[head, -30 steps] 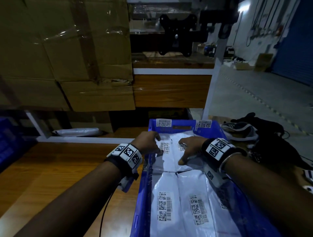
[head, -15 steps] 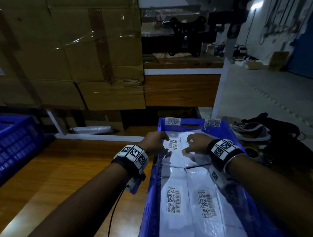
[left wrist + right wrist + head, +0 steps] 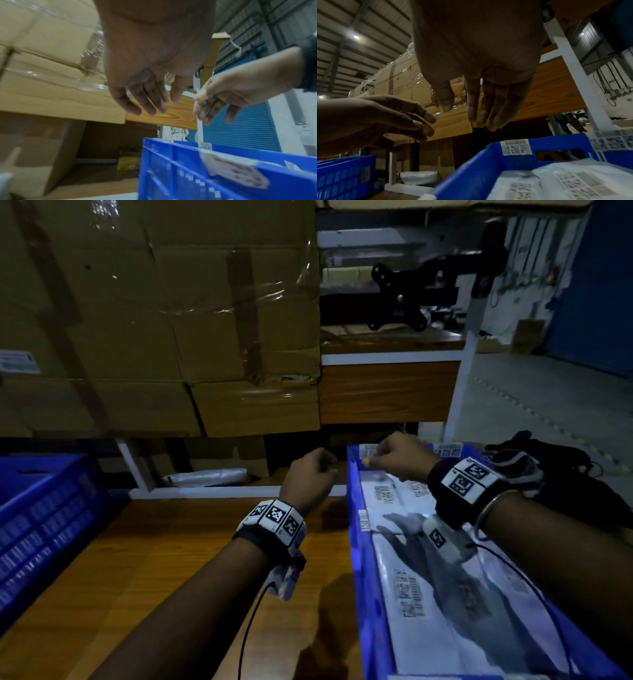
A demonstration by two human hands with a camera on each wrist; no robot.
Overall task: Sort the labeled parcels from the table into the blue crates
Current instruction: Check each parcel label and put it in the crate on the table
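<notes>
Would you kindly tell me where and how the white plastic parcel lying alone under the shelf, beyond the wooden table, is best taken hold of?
I would pinch the white plastic parcel at its near long edge, coming from the table side with the left hand, which is closer and empty. It lies flat and low in the opening behind the white frame rail, so reaching from above looks blocked, and soft film gathers easily between thumb and fingers.

Taped cardboard boxes (image 3: 164, 320), monitor mount (image 3: 404, 299)
</notes>
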